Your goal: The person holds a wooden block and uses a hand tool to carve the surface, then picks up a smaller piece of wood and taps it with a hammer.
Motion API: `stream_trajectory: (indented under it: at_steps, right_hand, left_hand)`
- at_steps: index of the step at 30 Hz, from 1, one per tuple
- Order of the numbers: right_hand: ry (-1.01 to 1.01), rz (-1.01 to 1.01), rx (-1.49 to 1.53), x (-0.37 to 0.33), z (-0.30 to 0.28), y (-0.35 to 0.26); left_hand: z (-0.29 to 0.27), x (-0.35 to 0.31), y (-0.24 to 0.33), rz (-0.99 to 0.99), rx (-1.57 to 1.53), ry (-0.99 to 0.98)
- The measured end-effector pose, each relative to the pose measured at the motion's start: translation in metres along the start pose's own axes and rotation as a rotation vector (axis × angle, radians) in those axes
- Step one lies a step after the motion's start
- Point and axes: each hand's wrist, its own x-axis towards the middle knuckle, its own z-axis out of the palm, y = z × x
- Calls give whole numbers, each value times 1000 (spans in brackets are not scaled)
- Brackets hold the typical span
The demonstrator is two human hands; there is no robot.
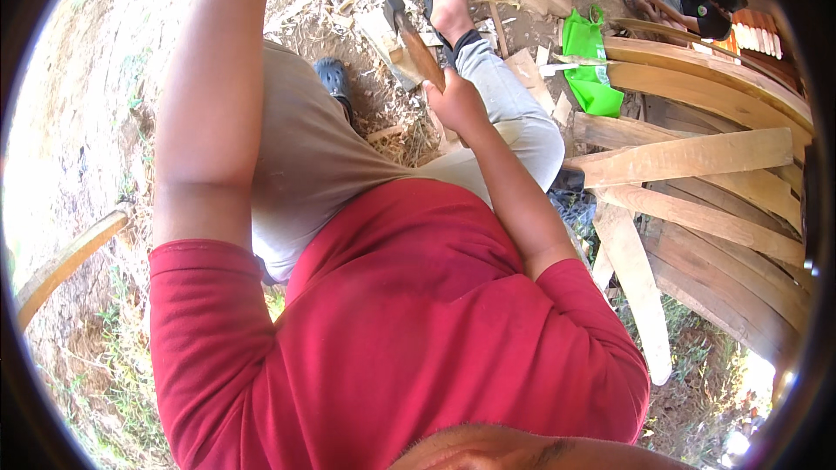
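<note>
We are gripping a hatchet over chip-strewn ground.

Going left to right: our left arm is rising out of the top edge, so we cannot tell how that hand is set. Our right hand [455, 103] is closing its fingers around the wooden handle of the hatchet [409, 39], its head lying near a bare foot [450, 4]. A green bag [588, 61] and curved planks [697, 157] are lying further right.

Short-sleeved red shirt [409, 322], beige trousers [305, 157], dark clog [333, 78] on one foot.
</note>
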Motion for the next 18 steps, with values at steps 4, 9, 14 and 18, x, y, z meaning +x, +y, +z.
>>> stream_trajectory:
  at_steps: [4,9,14,18]
  right_hand:
    - [110,-67,152,-4,-27,-28]
    - [258,-208,320,-10,-43,-45]
    - [57,65,461,-8,-42,-16]
    - [8,244,707,-15,-56,24]
  left_hand:
    - [4,7,-4,17,15,-30]
    - [-3,1,1,-6,43,-53]
    - [-5,-5,7,-26,49,-83]
    - [-6,-11,2,-39,59,-73]
